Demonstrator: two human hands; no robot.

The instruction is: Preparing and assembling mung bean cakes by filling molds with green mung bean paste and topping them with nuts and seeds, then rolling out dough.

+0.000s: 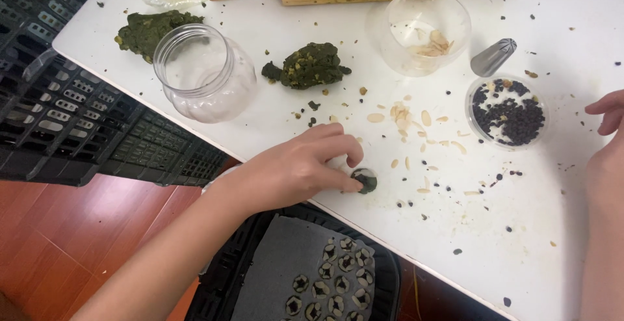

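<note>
Left hand (pixel 296 168): I see its fingers pinching a small green dough piece (pixel 366 181) on the white tabletop (pixel 520 217).
Right hand (pixel 608 139): at the frame edge, fingers loosely curled, holding nothing.

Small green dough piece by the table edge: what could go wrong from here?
1. The small green dough piece sits close to the white table edge under the left hand; a push could tip it off.
2. The clear plastic jar also stands near the edge and could be knocked.
3. Scattered almond slivers might stick to the dough.
</note>
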